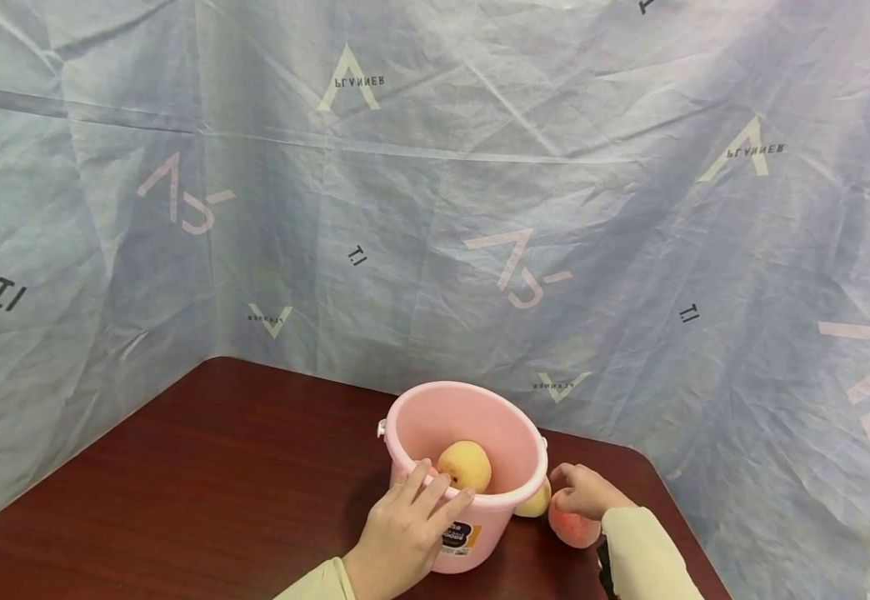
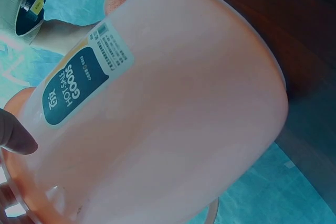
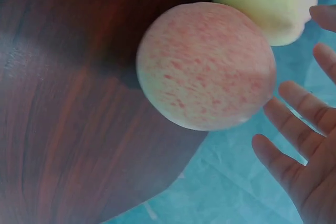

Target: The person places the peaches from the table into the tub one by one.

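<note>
My left hand [image 1: 405, 525] grips the near rim of a pink plastic bucket [image 1: 472, 533]. Its fingers go over the rim, and in the left wrist view the thumb [image 2: 18, 135] lies against the outer wall. Inside the bucket is a round yellow fruit [image 1: 467, 465]; a bit of something reddish shows beside my fingertips. My right hand [image 1: 588, 492] is over a round fruit with red mottling [image 1: 573, 525], on the table right of the bucket. Its fingers are spread beside that fruit in the right wrist view. A pale yellow fruit [image 3: 268, 3] sits between it and the bucket.
The dark red-brown wooden table [image 1: 217, 475] extends to the left. Its right edge runs close past the mottled fruit. A grey-blue printed cloth [image 1: 420, 208] hangs behind and at both sides. The bucket carries a label [image 1: 456, 537] and a white handle.
</note>
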Available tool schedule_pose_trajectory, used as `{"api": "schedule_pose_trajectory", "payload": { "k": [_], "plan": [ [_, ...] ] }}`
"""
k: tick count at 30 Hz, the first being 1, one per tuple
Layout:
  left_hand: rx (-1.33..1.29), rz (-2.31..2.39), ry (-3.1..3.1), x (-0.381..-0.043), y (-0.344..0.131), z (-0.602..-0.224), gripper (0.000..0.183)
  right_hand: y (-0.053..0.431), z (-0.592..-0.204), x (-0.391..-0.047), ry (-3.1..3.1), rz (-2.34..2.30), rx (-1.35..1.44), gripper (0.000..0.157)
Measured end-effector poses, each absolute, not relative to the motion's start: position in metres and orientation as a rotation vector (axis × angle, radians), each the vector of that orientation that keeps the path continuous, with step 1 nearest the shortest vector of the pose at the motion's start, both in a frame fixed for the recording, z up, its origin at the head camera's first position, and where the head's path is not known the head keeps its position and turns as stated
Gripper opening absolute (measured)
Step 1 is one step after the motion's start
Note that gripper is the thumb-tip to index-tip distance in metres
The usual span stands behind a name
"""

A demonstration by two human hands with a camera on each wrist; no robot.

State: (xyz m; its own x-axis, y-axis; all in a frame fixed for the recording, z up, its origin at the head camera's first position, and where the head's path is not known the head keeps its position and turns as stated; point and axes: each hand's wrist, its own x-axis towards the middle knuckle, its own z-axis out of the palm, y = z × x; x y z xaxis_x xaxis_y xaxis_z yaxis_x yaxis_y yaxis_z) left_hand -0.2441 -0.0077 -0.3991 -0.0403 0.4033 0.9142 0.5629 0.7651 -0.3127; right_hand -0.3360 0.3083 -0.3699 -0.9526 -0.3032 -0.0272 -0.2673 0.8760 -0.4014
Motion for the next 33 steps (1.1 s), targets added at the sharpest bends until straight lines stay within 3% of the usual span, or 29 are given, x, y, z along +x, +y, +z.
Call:
{"api": "schedule_pose_trajectory", "payload": {
  "k": [13, 33],
  "plan": [
    [-0.775, -0.139, -1.665, -0.244, -0.009, -0.399, 0.045, 0.31, -0.386, -0.337, 3.029, -0.54, -0.397, 0.031],
    [-0.787, -0.145, -1.672, -0.243, -0.008, -0.399, 0.046, 0.312, -0.403, -0.33, 3.074, -0.449, -0.352, 0.038]
  ]
}}
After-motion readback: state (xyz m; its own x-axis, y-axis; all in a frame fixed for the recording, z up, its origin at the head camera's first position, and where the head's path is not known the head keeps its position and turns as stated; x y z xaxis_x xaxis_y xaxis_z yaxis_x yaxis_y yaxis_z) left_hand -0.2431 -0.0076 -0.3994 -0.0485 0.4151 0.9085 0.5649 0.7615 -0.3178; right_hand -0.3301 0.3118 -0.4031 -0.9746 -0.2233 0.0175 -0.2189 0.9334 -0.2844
